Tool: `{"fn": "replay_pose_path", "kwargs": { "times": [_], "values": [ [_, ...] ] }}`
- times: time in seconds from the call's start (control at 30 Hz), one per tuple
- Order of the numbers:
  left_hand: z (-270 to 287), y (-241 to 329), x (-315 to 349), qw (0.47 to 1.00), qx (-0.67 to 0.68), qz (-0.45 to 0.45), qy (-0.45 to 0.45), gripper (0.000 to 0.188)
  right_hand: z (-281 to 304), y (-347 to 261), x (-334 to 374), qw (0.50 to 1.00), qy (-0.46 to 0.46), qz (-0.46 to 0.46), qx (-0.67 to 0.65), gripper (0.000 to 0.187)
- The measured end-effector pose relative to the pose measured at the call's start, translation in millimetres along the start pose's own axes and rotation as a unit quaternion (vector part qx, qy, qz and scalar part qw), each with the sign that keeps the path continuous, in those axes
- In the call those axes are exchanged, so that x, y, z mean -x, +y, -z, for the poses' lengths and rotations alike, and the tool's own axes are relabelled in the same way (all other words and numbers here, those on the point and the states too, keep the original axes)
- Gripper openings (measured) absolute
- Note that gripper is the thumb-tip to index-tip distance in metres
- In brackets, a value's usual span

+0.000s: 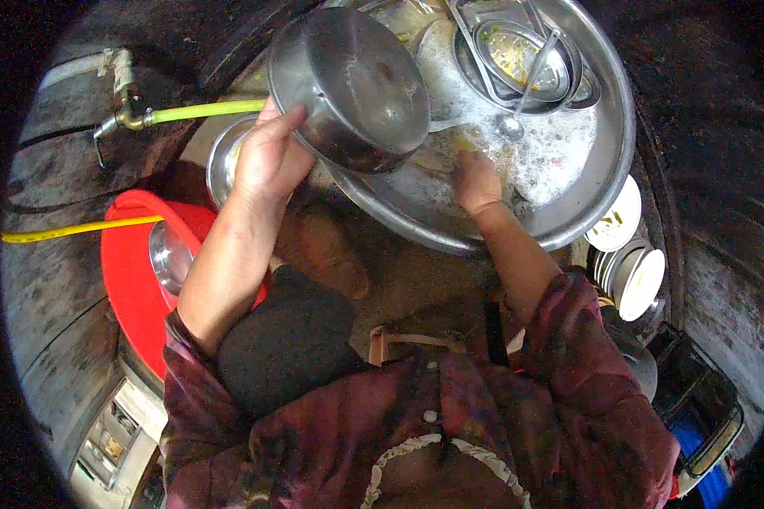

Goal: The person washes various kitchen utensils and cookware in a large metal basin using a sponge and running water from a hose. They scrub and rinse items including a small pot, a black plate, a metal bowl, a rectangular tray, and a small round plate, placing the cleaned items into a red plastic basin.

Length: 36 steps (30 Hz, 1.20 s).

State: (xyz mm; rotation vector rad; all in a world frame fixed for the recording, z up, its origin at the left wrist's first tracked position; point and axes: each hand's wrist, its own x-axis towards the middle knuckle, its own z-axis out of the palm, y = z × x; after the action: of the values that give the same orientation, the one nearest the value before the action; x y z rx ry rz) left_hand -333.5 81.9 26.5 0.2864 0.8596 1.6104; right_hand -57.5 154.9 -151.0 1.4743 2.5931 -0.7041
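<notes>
My left hand (272, 157) is closed on a deep metal pot (352, 89), its thumb pressed to the outer side. The pot is tilted over the left edge of a wide metal basin (429, 239), its outer base turned toward me and its inside hidden. Down in the basin's foamy water is my right hand (477, 180), fingers curled under. Suds and water hide whatever those fingers may hold. Beyond this hand, metal bowls (530, 64) sit nested in the basin with yellowish bits inside. A ladle (509, 127) and other long-handled utensils lie across them.
At my left stands a red tub (132, 280) with a metal bowl (170, 254) in it. Another metal bowl (222, 165) lies behind. A yellow hose (85, 229) and a green hose (204, 111) run in from the left. Stacked dishes (639, 284) stand right of the basin.
</notes>
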Motion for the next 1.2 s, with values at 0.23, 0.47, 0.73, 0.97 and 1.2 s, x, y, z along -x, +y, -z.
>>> {"fn": "replay_pose_path", "kwargs": {
  "times": [0.23,0.47,0.73,0.97,1.2],
  "values": [
    [2,2,2,0.996,-0.084,0.023,-0.014,0.056,-17,25,8,0.971,-0.223,-0.042,0.075,0.032],
    [-22,-2,8,0.996,-0.071,0.044,-0.020,0.058,99,-44,19,0.951,-0.035,0.041,-0.303,0.022],
    [-41,-10,1,0.988,-0.121,0.070,-0.064,0.057,155,-169,9,0.868,0.345,0.288,-0.211,0.016],
    [-35,-1,10,0.978,-0.132,0.137,-0.086,0.058,173,-138,-45,0.867,0.401,0.194,-0.225,0.014],
    [-28,10,18,0.982,-0.119,0.123,-0.081,0.061,113,-15,-69,0.967,0.168,-0.151,-0.122,0.022]
  ]
}}
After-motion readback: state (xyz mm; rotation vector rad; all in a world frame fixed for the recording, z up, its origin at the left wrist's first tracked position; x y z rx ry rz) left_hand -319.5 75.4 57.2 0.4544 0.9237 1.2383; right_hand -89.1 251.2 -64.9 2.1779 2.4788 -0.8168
